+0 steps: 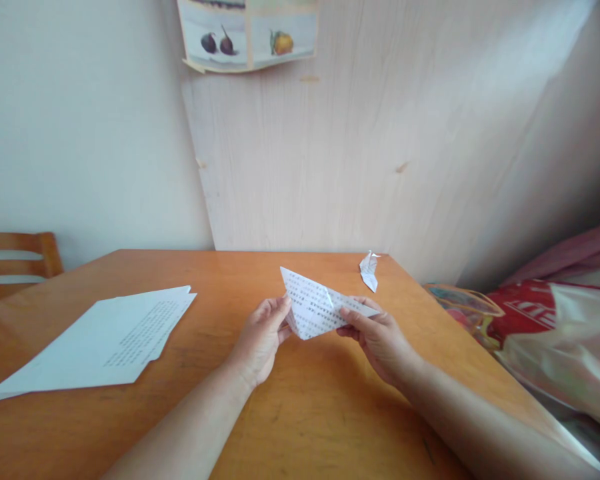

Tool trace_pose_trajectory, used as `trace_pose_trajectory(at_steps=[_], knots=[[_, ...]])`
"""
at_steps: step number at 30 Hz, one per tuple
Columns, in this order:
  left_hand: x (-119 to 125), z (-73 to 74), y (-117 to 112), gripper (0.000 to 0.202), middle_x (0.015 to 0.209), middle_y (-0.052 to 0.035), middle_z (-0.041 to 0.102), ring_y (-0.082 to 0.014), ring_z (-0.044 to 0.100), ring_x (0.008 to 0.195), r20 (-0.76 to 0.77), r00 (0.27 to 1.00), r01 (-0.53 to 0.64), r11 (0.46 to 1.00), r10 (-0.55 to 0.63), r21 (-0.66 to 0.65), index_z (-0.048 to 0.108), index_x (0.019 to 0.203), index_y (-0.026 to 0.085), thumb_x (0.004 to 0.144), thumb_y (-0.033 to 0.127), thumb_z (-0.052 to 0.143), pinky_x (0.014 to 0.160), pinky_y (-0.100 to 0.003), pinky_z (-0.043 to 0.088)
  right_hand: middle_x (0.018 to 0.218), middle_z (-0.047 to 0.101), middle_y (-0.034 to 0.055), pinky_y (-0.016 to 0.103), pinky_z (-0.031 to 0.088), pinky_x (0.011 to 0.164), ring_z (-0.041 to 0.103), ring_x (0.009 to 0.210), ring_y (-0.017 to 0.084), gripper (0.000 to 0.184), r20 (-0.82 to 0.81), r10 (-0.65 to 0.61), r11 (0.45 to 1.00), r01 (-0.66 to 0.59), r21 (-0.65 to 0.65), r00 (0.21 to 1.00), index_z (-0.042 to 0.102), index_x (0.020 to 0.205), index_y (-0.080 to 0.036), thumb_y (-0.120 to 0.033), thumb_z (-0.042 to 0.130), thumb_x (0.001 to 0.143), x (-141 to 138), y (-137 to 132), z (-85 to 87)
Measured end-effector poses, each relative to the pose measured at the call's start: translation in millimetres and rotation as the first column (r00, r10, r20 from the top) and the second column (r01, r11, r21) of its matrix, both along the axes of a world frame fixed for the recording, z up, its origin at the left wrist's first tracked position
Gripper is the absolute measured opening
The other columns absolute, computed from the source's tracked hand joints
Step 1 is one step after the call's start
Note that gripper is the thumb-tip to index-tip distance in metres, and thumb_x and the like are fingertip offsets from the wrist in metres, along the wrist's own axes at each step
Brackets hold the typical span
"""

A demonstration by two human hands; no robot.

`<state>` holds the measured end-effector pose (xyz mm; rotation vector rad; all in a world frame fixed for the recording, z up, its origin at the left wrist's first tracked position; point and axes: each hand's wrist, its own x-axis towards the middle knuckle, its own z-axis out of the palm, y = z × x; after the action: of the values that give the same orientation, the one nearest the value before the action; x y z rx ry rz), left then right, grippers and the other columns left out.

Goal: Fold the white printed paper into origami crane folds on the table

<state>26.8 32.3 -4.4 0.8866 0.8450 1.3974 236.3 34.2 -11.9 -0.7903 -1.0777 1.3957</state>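
A folded sheet of printed paper (314,307), roughly triangular with rows of dark text, is held up over the table between my two hands. My left hand (261,337) pinches its left edge, thumb on the near face. On the other side, my right hand (380,337) grips the right part, with the thumb lying on top and the fingers behind. The paper hides some of the fingertips. Beyond my right hand, a small folded paper figure (369,270) rests near the table's far right corner.
A stack of paper sheets (95,340), partly printed, lies on the wooden table (300,427) at the left. A wooden chair (17,257) stands at the far left. Plastic bags (560,333) crowd the table's right edge. Behind is a wall panel (300,167) with a fruit picture (250,37).
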Motion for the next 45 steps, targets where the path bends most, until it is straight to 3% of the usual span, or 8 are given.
trace_pose_trajectory(at_steps=[9,13,19,23,27,37,45], knots=[[-0.8,3.0,-1.6,0.032,0.121,-0.0122,0.070,-0.0258,0.064,0.114,0.026,0.989,0.143,0.989,-0.144,0.043,0.064,0.111,0.016,0.082,0.023,0.075,0.105,-0.043,0.044,0.101,0.070,0.0053,0.031,0.051,0.075,0.063,0.093,0.021,0.025,0.055,0.042,0.999,-0.042,0.012,0.998,0.071,0.095,-0.021,-0.039,0.079,0.080,0.1,-1.7,0.2],[-1.5,6.5,-2.2,0.033,0.121,-0.0118,0.071,-0.0273,0.062,0.119,0.031,0.985,0.166,0.985,-0.167,0.048,0.067,0.113,0.017,0.080,0.019,0.073,0.105,-0.043,0.044,0.098,0.070,0.0045,0.031,0.049,0.074,0.062,0.091,0.021,0.024,0.120,0.020,0.998,-0.026,0.052,0.993,0.070,0.094,-0.023,-0.042,0.077,0.081,-0.1,-2.9,1.6],[2.2,5.4,-4.3,0.031,0.114,-0.0112,0.074,-0.0281,0.062,0.117,-0.115,0.991,0.083,0.994,-0.074,0.075,0.072,0.107,0.015,0.076,0.018,0.074,0.101,-0.041,0.045,0.081,0.066,0.0010,0.031,0.046,0.073,0.057,0.076,0.018,0.018,0.311,-0.090,0.960,-0.001,0.281,0.946,0.071,0.091,-0.024,-0.041,0.072,0.084,-1.4,-7.9,2.0],[0.0,0.6,-2.3,0.020,0.106,-0.0084,0.074,-0.0245,0.063,0.108,-0.240,0.971,0.044,0.986,-0.005,0.159,0.074,0.099,0.015,0.081,0.023,0.073,0.098,-0.036,0.045,0.087,0.068,0.0025,0.032,0.046,0.075,0.060,0.081,0.020,0.013,0.475,-0.174,0.901,-0.055,0.430,0.863,0.071,0.097,-0.025,-0.034,0.063,0.091,-1.1,-12.7,3.8],[-3.0,-0.9,-2.1,0.014,0.095,-0.0050,0.072,-0.0212,0.062,0.099,-0.327,0.943,0.021,0.974,0.056,0.227,0.073,0.094,0.017,0.083,0.025,0.072,0.093,-0.032,0.044,0.090,0.071,0.0033,0.033,0.048,0.077,0.063,0.084,0.021,0.014,0.520,-0.244,0.862,-0.063,0.504,0.818,0.070,0.100,-0.025,-0.029,0.061,0.092,-0.6,-14.7,6.0],[4.4,8.0,-5.6,0.027,0.107,-0.0073,0.076,-0.0258,0.065,0.110,-0.284,0.957,0.005,0.977,0.057,0.214,0.075,0.106,0.017,0.080,0.020,0.074,0.103,-0.036,0.042,0.091,0.071,0.0033,0.033,0.049,0.076,0.064,0.083,0.022,0.016,0.528,-0.250,0.866,-0.055,0.496,0.812,0.070,0.104,-0.025,-0.029,0.060,0.092,-0.6,-13.9,3.9],[10.4,13.6,-10.0,0.021,0.104,-0.0051,0.076,-0.0252,0.066,0.109,-0.262,0.959,-0.038,0.965,0.108,0.258,0.075,0.095,0.021,0.075,0.015,0.075,0.105,-0.035,0.042,0.085,0.070,0.0023,0.032,0.048,0.072,0.063,0.078,0.021,0.015,0.513,-0.215,0.889,-0.051,0.454,0.831,0.069,0.100,-0.024,-0.031,0.064,0.089,-3.1,-15.4,7.0]])
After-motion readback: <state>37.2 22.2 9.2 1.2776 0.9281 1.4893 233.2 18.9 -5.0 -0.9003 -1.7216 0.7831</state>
